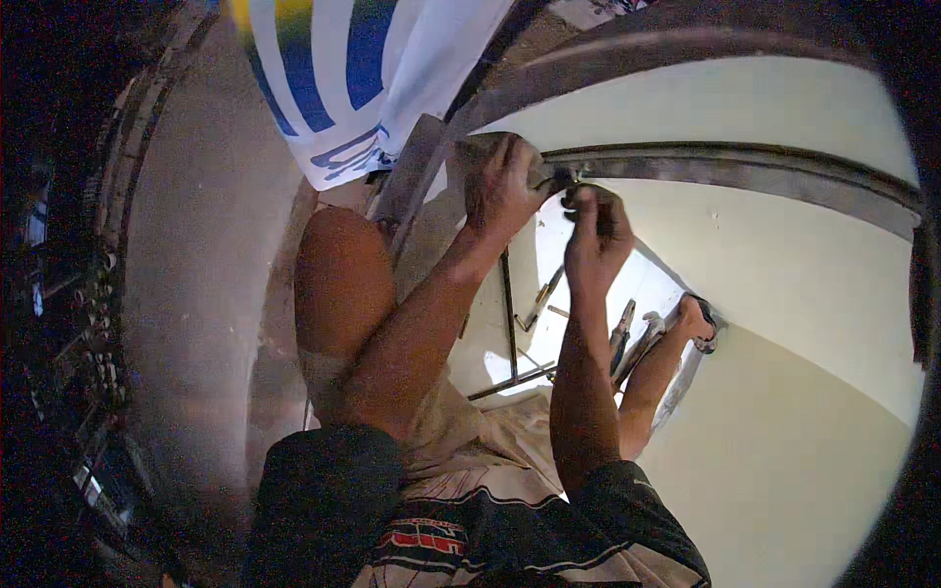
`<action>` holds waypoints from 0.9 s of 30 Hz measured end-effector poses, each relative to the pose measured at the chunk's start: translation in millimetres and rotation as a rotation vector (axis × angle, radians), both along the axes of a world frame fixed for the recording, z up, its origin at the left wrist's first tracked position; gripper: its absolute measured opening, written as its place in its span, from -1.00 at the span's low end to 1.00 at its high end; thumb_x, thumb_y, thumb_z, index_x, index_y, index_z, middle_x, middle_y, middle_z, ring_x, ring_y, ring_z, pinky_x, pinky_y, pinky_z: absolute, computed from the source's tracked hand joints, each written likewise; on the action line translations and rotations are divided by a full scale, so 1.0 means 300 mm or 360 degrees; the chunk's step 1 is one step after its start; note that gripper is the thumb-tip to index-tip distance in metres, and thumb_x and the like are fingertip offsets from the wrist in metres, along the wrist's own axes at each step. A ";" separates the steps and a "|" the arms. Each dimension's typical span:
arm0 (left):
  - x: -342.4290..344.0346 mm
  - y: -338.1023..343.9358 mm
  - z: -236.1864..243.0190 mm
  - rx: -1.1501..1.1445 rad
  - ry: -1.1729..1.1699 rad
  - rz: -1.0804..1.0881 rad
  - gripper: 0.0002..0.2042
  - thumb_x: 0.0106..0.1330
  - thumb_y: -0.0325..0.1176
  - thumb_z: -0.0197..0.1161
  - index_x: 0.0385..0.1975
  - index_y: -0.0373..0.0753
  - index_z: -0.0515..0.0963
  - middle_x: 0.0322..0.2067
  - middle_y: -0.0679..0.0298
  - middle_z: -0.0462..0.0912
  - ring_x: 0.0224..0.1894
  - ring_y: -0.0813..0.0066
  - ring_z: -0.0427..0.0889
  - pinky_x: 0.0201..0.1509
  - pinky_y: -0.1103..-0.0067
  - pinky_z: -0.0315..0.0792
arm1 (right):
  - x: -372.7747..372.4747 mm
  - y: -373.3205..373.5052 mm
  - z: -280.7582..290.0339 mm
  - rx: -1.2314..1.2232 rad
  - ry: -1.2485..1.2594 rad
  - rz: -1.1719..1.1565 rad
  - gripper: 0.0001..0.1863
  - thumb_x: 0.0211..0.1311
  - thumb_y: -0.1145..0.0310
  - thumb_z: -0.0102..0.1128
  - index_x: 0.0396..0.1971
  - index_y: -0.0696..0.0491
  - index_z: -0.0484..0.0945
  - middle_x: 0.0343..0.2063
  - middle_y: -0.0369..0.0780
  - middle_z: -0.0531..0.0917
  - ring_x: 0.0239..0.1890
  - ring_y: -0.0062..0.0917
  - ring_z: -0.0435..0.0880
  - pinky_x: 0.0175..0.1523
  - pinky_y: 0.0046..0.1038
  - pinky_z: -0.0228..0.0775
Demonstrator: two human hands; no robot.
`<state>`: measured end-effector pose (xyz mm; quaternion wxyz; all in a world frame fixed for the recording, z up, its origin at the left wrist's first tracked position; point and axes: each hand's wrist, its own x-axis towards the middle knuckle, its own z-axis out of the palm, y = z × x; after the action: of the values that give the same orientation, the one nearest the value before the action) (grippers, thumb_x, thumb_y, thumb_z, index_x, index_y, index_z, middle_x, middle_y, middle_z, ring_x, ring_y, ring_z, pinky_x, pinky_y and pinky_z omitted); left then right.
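Note:
My left hand is up at the end of a grey metal bar, its fingers bent and its thumb toward a small dark piece at the bar's end. A flat grey-brown surface lies behind these fingers. Just below the bar, close on the right, my right hand has its fingers curled in. Something small and dark shows at its fingertips, too small to name. The two hands are a short gap apart. Whether the dark bits are one part or two, I cannot tell.
On the bright floor below lie thin metal rods, a bent rod and a plier-like tool, near my sandalled foot. A white and blue banner hangs at the upper left. A pale wall stands on the right.

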<state>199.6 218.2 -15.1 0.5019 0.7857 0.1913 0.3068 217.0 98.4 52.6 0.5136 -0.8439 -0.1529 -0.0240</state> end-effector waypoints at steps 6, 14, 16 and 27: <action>-0.006 0.011 -0.033 -0.2264 0.0133 -0.0442 -0.88 0.21 -0.37 0.23 -0.49 -0.23 0.46 -0.53 0.20 0.54 -0.55 0.20 0.51 -0.44 0.34 0.41 | -0.041 0.069 0.049 0.1132 0.1462 0.0052 -0.53 0.48 0.05 -0.11 -0.02 0.17 0.55 -0.32 -0.24 0.71 -0.48 -0.56 0.61 -0.52 -0.60 0.29; 0.017 0.025 -0.226 -0.1188 0.0095 -0.0317 -0.80 0.38 -0.36 0.00 -0.37 -0.31 0.52 -0.42 0.03 0.61 -0.42 0.14 0.55 -0.27 0.38 0.39 | -0.026 0.110 -0.023 0.1942 0.1865 0.0381 -0.57 0.45 0.11 -0.12 -0.05 0.16 0.54 -0.34 -0.26 0.65 -0.42 -0.54 0.54 -0.40 -0.52 0.39; -0.001 -0.018 -0.076 -0.0256 -0.0052 -0.0093 -0.76 0.41 -0.31 0.00 -0.38 -0.33 0.52 -0.42 0.03 0.60 -0.43 0.19 0.52 -0.28 0.37 0.38 | -0.019 0.077 -0.013 0.2163 0.1997 0.0167 -0.62 0.42 0.15 -0.12 -0.13 0.15 0.55 -0.36 -0.29 0.60 -0.44 -0.54 0.47 -0.41 -0.50 0.36; -0.005 -0.026 -0.039 -0.1585 0.0225 -0.0067 -0.68 0.39 -0.21 0.05 -0.51 -0.34 0.50 -0.57 0.08 0.58 -0.48 0.27 0.55 -0.30 0.36 0.41 | -0.036 0.087 -0.041 0.1886 0.1671 -0.0038 -0.74 0.45 0.24 -0.08 -0.28 0.11 0.49 -0.57 -0.38 0.36 -0.62 -0.68 0.28 -0.58 -0.64 0.12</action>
<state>198.0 210.4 -26.8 0.8077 0.4734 0.3322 0.1141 206.2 124.5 40.5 0.8822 -0.3326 0.1568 0.2942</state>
